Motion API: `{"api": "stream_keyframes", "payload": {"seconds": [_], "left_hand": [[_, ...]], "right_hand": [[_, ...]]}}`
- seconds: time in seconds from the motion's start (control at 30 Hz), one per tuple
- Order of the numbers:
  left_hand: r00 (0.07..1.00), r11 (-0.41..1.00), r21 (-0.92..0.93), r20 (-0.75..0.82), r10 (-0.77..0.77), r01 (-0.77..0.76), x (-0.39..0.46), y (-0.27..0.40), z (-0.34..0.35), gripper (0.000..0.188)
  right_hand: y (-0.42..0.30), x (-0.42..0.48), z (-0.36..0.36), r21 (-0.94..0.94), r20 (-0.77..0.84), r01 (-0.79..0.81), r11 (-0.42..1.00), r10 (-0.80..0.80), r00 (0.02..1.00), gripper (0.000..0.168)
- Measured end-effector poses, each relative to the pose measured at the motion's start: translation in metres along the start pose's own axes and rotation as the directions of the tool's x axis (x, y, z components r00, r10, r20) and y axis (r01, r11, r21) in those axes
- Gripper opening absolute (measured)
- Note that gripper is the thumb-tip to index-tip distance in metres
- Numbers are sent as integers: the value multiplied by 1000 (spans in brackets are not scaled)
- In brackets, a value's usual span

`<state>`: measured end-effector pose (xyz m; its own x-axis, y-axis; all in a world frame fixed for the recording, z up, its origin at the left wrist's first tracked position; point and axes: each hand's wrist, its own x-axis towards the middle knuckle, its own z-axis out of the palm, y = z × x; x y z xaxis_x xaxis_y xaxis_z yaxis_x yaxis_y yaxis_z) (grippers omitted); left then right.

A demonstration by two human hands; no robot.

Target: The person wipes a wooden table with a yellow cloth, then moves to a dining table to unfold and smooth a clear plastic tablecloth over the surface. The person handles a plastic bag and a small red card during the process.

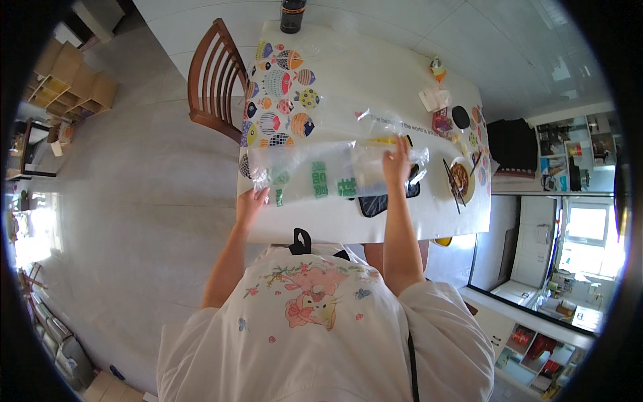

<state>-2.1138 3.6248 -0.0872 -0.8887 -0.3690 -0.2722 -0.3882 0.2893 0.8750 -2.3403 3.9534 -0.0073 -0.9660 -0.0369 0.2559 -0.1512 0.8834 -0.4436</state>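
Note:
A clear plastic bag with green printed characters stretches lengthwise between my hands above the dining table. Its left corner is pinched in my left hand, close to the table's left front edge. My right hand grips the bag near its crumpled right end, fingers pointing away from me. Under that end, a black flat item partly shows on the table. A yellow object lies by my right fingertips, mostly covered by plastic, so its kind is unclear.
The white table cover carries fish prints. At right, chopsticks rest across a bowl of food. Behind it are a black round lid and small packets. A dark bottle stands at the far edge; a wooden chair is at left.

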Motion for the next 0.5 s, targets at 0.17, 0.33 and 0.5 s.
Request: {"api": "stream_keyframes", "payload": {"seconds": [0.17,0.33,0.5], "left_hand": [[947,979,188,-320,-16,80,6,11,4,31],[907,995,25,-415,-76,94,13,4,1,29],[923,936,307,-382,-47,175,12,-10,5,21]], "right_hand": [[109,-50,2,-186,-49,-334,924,330,943,50],[119,-63,-5,595,350,-635,493,552,757,39],[148,-73,15,577,403,-611,542,462,790,16]]}}
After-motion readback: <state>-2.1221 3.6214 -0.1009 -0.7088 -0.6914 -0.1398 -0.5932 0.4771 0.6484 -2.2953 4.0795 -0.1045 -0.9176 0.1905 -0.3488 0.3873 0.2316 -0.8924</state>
